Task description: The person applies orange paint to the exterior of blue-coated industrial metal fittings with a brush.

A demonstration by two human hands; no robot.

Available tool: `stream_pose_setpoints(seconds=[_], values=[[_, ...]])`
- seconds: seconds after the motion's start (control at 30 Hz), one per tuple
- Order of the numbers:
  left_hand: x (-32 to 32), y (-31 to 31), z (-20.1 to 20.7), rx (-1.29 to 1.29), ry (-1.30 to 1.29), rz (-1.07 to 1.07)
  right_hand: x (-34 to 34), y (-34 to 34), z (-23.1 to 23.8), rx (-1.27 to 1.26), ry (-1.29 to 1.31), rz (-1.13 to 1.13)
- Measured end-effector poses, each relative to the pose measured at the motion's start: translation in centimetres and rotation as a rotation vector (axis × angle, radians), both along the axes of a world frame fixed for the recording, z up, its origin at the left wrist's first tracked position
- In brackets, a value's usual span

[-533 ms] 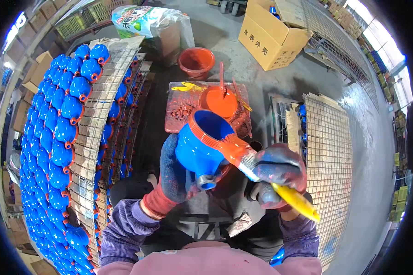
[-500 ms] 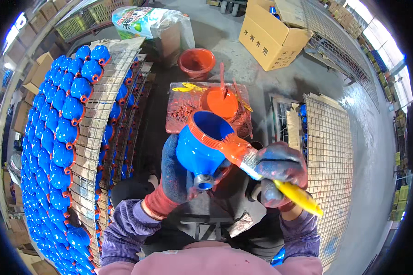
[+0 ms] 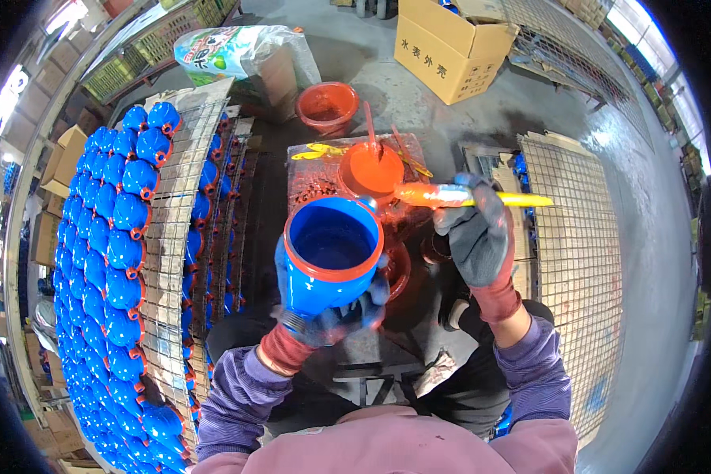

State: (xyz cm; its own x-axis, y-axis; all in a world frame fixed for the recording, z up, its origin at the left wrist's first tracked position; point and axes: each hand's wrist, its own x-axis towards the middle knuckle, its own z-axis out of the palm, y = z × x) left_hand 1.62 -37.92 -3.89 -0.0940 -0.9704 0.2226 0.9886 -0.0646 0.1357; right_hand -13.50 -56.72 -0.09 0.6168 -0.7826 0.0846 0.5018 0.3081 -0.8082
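Note:
My left hand (image 3: 346, 322), in a dark paint-stained glove, cups a glossy blue meter housing (image 3: 316, 288) from below. Its round open mouth tilts up toward me, with an orange-red band around the rim; a threaded spout points to the lower left. In my right hand (image 3: 482, 245), also gloved, is a paintbrush (image 3: 525, 200) with a yellow handle, held level to the right of the housing. The orange-red bristles point left, apart from the rim, near a bowl of orange-red paint (image 3: 381, 175) with a stick in it.
The bowl stands on a paint-spattered board (image 3: 308, 167). Behind is a red basin (image 3: 328, 109). Many painted blue housings (image 3: 124, 246) cover a wire rack (image 3: 166, 261) at left. Another mesh rack (image 3: 577, 276) stands at right; a cardboard box (image 3: 442, 59) is farther back.
The brush has come off the rim and swung level, up and to the right. My left hand has turned the housing, so its spout now points lower left and the orange-red rim faces me.

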Motion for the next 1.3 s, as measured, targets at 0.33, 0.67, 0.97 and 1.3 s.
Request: stream_pose_setpoints(seconds=[0.33, 0.67, 0.97, 1.3], values=[[-0.8, -0.1, 2.2, 0.454, -1.361, 0.633, -0.2, -0.6, 1.7, -0.428, 0.585, -0.207], [-3.3, -1.5, 1.1, 0.058, -2.224, 0.759, 0.2, -2.0, 0.9, -1.008, 1.104, -0.057], [-2.4, -1.6, 0.7, 0.066, -2.289, 0.831, -0.5, -0.1, 2.4, -1.324, 0.744, -0.253], [-1.2, -1.1, -0.3, 0.463, -1.799, 0.734, -1.6, 0.4, 3.3, -1.611, 0.432, -0.152]])
